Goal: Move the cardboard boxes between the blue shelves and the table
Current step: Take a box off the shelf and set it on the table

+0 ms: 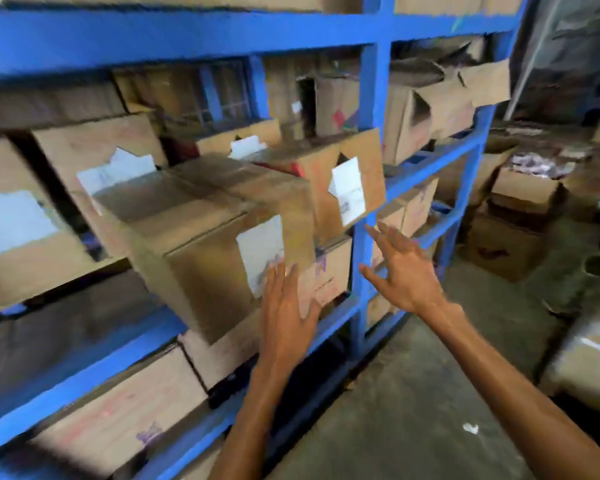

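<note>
A cardboard box [201,244] with a white label juts out over the front rail of the blue shelves [374,98] at mid height. My left hand [286,303] lies flat with straight fingers against the box's front face near the label. My right hand [404,268] hovers with spread fingers in front of the blue upright post, a little right of the box and holding nothing. More labelled cardboard boxes [354,181] fill the same shelf and the levels above and below. The view is blurred.
Open cardboard boxes [527,188] stand on the concrete floor [412,410] to the right of the shelves. A large box [118,417] sits on the bottom shelf level. A pale, blurred surface [593,362] shows at the right edge.
</note>
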The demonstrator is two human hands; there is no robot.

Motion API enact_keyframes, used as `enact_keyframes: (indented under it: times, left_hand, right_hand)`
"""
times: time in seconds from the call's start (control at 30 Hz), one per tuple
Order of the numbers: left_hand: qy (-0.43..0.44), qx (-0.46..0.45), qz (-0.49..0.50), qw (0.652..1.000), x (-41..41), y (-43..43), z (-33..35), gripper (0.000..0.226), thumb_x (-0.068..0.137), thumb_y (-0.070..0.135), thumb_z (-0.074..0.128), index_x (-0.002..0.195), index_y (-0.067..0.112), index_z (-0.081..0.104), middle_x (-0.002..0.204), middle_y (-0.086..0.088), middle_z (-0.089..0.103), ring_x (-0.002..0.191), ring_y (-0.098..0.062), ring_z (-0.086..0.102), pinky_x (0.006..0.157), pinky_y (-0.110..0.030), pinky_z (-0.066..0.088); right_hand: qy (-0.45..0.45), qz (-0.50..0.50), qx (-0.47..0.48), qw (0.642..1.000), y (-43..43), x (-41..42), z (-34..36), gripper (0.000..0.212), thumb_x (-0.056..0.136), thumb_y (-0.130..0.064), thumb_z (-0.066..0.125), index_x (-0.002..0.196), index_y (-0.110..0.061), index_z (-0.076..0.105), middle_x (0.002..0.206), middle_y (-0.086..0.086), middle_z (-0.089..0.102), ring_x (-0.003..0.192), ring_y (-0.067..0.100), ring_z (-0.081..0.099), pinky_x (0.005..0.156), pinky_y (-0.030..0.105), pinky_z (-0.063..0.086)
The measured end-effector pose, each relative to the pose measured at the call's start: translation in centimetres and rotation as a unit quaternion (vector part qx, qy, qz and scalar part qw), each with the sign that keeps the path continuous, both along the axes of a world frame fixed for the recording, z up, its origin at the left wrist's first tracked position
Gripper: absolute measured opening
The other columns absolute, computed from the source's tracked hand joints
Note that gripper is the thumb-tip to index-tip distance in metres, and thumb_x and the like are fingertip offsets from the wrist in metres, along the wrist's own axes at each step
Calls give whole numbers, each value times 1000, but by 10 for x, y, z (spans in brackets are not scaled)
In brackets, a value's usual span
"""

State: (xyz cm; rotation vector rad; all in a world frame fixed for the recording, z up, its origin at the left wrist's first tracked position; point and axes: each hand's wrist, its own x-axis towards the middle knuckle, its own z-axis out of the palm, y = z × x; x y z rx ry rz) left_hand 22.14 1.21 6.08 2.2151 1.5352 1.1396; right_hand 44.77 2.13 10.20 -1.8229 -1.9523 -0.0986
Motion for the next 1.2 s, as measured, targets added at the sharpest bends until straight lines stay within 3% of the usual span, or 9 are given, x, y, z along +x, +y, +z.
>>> enact_keyframes:
  times: [0.17, 0.33, 0.5, 0.67, 0.83, 0.93, 1.03, 1.13, 1.2]
  left_hand:
    - [-73, 123, 108, 984, -51, -25, 21, 57, 88, 9, 64, 143, 0, 54, 153, -15, 49, 142, -33, 45, 118, -53, 36]
    - [-79, 230, 236, 941, -74, -31, 15, 72, 87, 15, 71, 151, 2, 42, 157, -16, 40, 145, -34, 40, 117, -52, 36]
    - [-191, 192, 263, 926, -74, -11, 11, 109, 81, 37, 86, 162, 10, 18, 167, -12, 17, 156, -25, 19, 126, -46, 26]
    - [-303, 70, 214, 926, -94, 10, 16, 122, 72, 50, 89, 163, 29, 11, 167, 4, 25, 151, -14, 30, 123, -42, 32]
    - [-305, 27, 188, 933, -118, -2, 20, 116, 76, 48, 86, 162, 38, 8, 162, 6, 36, 142, -16, 43, 114, -47, 45]
    - [-349, 26, 181, 919, -134, -24, 18, 111, 72, 52, 87, 159, 43, 18, 153, 11, 48, 133, -9, 52, 106, -42, 52]
    - [-393, 46, 203, 896, -159, -50, 11, 95, 62, 67, 87, 143, 47, 42, 131, 22, 61, 117, -1, 61, 94, -36, 59]
    - [-386, 40, 188, 902, -181, -67, 2, 88, 55, 69, 90, 131, 47, 51, 121, 22, 66, 109, 0, 66, 82, -23, 60]
    - [-399, -9, 173, 901, -186, -69, -2, 103, 44, 71, 92, 134, 41, 53, 119, 18, 69, 107, -5, 68, 82, -29, 60]
  right_hand:
    - [-9, 131, 52, 990, 54, -61, 37, 76, 99, -43, 63, 161, -12, 32, 166, 17, 32, 153, 32, 32, 121, 46, 31]
    - [77, 153, 84, 982, 87, -96, 52, 86, 96, -57, 61, 163, -19, 23, 171, 12, 18, 156, 32, 23, 123, 48, 26]
    - [228, 123, 79, 963, 104, -99, 40, 99, 89, -59, 70, 165, -24, 16, 172, 1, 19, 158, 24, 17, 125, 46, 20]
    - [377, 119, 50, 917, 100, -107, 22, 100, 85, -56, 78, 162, -26, 22, 165, -1, 36, 150, 20, 36, 118, 34, 32]
    - [410, 90, 75, 905, 83, -126, 13, 109, 79, -55, 83, 163, -26, 19, 165, 3, 31, 152, 24, 31, 122, 53, 34]
    - [448, 74, 93, 886, 58, -132, 6, 119, 67, -65, 87, 160, -37, 20, 161, 2, 35, 146, 24, 38, 116, 54, 41]
    - [508, 134, 107, 844, 30, -128, -7, 122, 53, -72, 90, 155, -53, 26, 156, -7, 46, 139, 12, 49, 112, 38, 48]
    - [542, 193, 16, 818, 16, -126, -23, 128, 42, -73, 93, 154, -39, 41, 150, -11, 55, 134, 3, 54, 108, 25, 49]
    - [570, 211, -55, 792, 10, -126, -29, 106, 39, -68, 95, 135, -37, 62, 125, -15, 72, 116, 0, 66, 100, 31, 55]
